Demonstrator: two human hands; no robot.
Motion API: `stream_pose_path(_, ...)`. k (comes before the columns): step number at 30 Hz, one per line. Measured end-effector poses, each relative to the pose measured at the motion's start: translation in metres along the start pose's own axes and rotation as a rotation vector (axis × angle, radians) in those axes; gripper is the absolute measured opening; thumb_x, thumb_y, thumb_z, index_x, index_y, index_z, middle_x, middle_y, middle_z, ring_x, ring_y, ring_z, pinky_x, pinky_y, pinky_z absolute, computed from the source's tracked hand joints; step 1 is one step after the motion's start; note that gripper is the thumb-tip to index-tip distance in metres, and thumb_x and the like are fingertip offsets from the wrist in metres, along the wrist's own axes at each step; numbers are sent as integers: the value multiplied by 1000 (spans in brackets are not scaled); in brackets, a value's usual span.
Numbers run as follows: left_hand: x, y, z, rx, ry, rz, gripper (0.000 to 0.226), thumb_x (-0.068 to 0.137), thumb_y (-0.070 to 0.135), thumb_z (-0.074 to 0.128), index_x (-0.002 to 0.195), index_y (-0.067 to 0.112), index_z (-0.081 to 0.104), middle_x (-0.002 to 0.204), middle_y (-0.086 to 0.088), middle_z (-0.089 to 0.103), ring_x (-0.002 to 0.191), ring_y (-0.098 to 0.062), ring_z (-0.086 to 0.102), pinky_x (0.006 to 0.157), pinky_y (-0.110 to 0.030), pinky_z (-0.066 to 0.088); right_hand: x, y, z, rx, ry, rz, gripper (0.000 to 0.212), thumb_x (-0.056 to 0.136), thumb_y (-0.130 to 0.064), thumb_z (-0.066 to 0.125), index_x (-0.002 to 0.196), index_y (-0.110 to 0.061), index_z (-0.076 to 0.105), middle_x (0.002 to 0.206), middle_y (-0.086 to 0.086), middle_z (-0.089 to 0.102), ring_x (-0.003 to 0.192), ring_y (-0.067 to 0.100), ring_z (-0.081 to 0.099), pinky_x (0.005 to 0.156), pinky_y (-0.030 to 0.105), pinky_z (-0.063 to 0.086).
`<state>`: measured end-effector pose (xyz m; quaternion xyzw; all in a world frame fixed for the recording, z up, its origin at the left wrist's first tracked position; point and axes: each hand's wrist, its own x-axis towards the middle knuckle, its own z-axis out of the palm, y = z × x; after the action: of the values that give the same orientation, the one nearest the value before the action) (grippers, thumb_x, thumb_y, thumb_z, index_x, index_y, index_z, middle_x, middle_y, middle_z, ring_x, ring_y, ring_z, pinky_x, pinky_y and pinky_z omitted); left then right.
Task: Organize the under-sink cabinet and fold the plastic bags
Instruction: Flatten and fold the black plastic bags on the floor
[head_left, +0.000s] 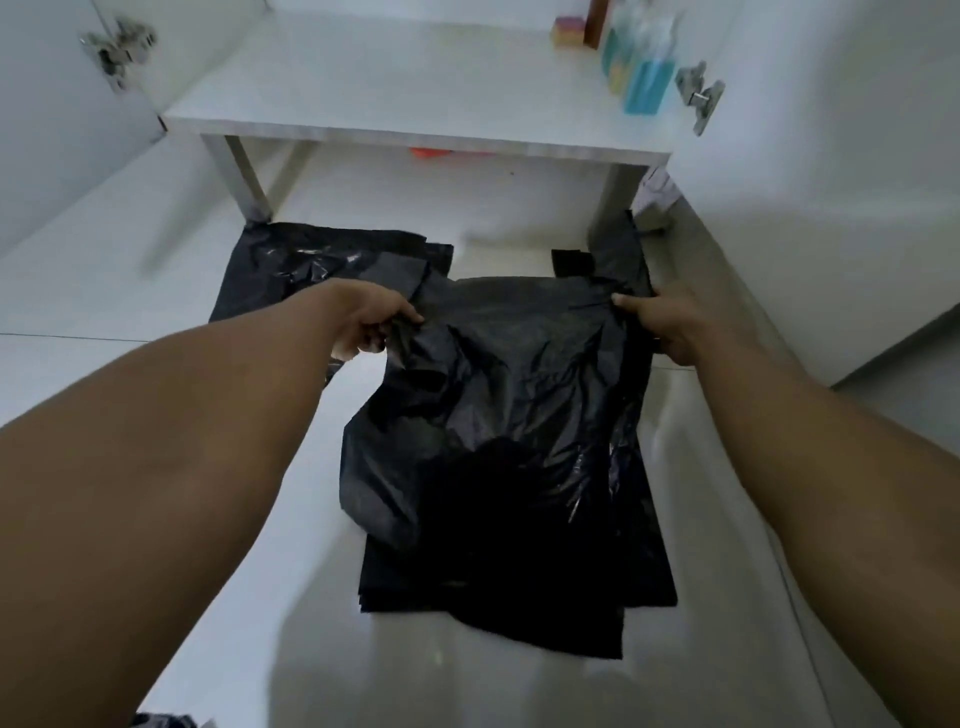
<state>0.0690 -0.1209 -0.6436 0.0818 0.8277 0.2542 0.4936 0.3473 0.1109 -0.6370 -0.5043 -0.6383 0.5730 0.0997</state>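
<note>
A black plastic bag (498, 415) is spread loosely on the white floor in front of the open cabinet, crumpled in its middle. My left hand (371, 325) pinches its upper left corner. My right hand (662, 325) grips its upper right edge. Under its near end lies a flat stack of folded black bags (395, 587). Another black bag (301, 265) lies flat on the floor to the far left, partly under the held one. The cabinet's bottom shelf (415, 104) stands on legs beyond the bags.
Blue and clear bottles (641, 62) and a small yellow-pink sponge (566, 31) stand at the shelf's back right. Both cabinet doors hang open, with hinges at left (117, 47) and right (698, 93). Something orange (431, 152) shows beneath the shelf.
</note>
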Motion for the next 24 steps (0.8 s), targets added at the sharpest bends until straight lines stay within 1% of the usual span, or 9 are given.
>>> stream_pose_path(2, 10, -4, 0, 49, 87, 69, 29, 85, 42, 75, 74, 19, 60, 70, 1, 60, 56, -15, 51, 55, -24, 38, 11, 1, 7, 38, -42, 26, 41, 95, -35, 65, 125, -8, 60, 111, 4, 69, 95, 22, 67, 75, 33, 54)
stream_pose_path(4, 27, -8, -1, -30, 121, 157, 28, 81, 35, 82, 91, 14, 68, 88, -3, 73, 78, -20, 69, 72, -34, 58, 23, 4, 16, 144, -73, 25, 34, 98, -25, 59, 126, -5, 62, 114, 10, 71, 96, 25, 71, 73, 33, 58)
stream_pose_path(7, 49, -10, 2, -212, 151, 273, 33, 79, 24, 85, 105, 15, 68, 101, -4, 76, 94, -24, 72, 85, -42, 59, 46, 6, 28, 127, 10, -41, 24, 95, -6, 56, 117, -9, 65, 110, 14, 71, 99, 30, 70, 83, 41, 60)
stream_pose_path(9, 63, -8, 6, -353, 165, 322, 31, 83, 25, 82, 109, 17, 68, 97, -1, 77, 88, -19, 72, 71, -35, 60, 60, 4, 35, 101, 87, -117, 24, 91, -1, 58, 106, -18, 64, 106, 10, 70, 98, 29, 69, 86, 42, 59)
stream_pose_path(12, 81, 3, 12, -448, 209, 375, 6, 88, 19, 74, 93, 21, 71, 80, 5, 77, 65, -10, 69, 52, -24, 54, 81, -1, 41, 86, 183, -174, 23, 90, -2, 60, 93, -25, 54, 98, -3, 62, 101, 23, 65, 92, 41, 56)
stream_pose_path(15, 100, 13, 12, -431, 284, 423, 12, 89, 7, 70, 92, 19, 71, 82, 2, 74, 57, -8, 69, 48, -22, 53, 99, 1, 43, 27, 218, -181, 31, 89, -4, 62, 110, -23, 49, 95, -7, 57, 108, 25, 61, 96, 37, 54)
stream_pose_path(17, 110, 18, 12, -361, 337, 458, 15, 87, 5, 73, 94, 17, 67, 84, 4, 71, 56, -2, 68, 47, -18, 53, 108, 8, 44, -59, 217, -127, 47, 91, -7, 63, 134, -14, 46, 112, 0, 58, 117, 26, 56, 101, 36, 50)
stream_pose_path(20, 125, 20, 13, -266, 407, 457, 31, 83, 16, 80, 110, 9, 67, 101, -2, 71, 86, -12, 72, 73, -24, 61, 114, 25, 43, -166, 191, -96, 83, 93, -13, 66, 157, -18, 13, 153, 12, 35, 135, 26, 41, 114, 38, 38)
stream_pose_path(24, 133, 19, 20, -178, 423, 408, 63, 83, 20, 81, 138, 7, 55, 132, -12, 62, 117, -27, 62, 97, -37, 55, 107, 44, 51, -462, 369, -310, 59, 95, -19, 56, 149, -23, 34, 147, 5, 42, 135, 25, 38, 111, 45, 32)
